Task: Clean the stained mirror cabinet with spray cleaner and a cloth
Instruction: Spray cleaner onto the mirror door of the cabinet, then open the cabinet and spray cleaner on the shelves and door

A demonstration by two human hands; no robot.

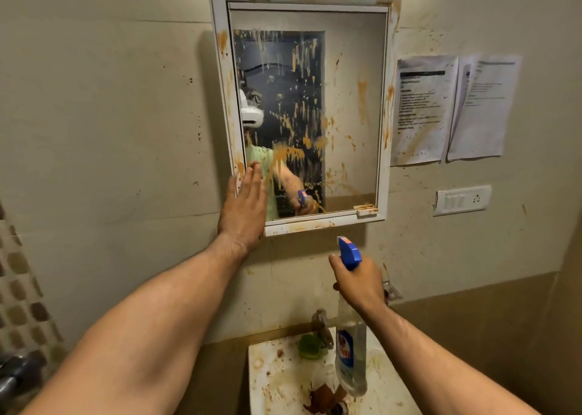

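Observation:
The white-framed mirror cabinet (302,106) hangs on the wall, its glass and frame streaked with orange-brown stains. My left hand (244,208) lies flat with fingers apart against the cabinet's lower left corner. My right hand (359,282) grips the neck of a clear spray bottle (351,351) with a blue trigger head, held below the cabinet's bottom edge, nozzle pointing up toward the mirror. No cloth is in view.
A stained white sink (274,377) sits below with a tap (321,326), a green scrubber (310,345) and brown debris near the drain. Two paper sheets (453,109) and a switch plate (463,199) are on the wall to the right. Tiled wall at left.

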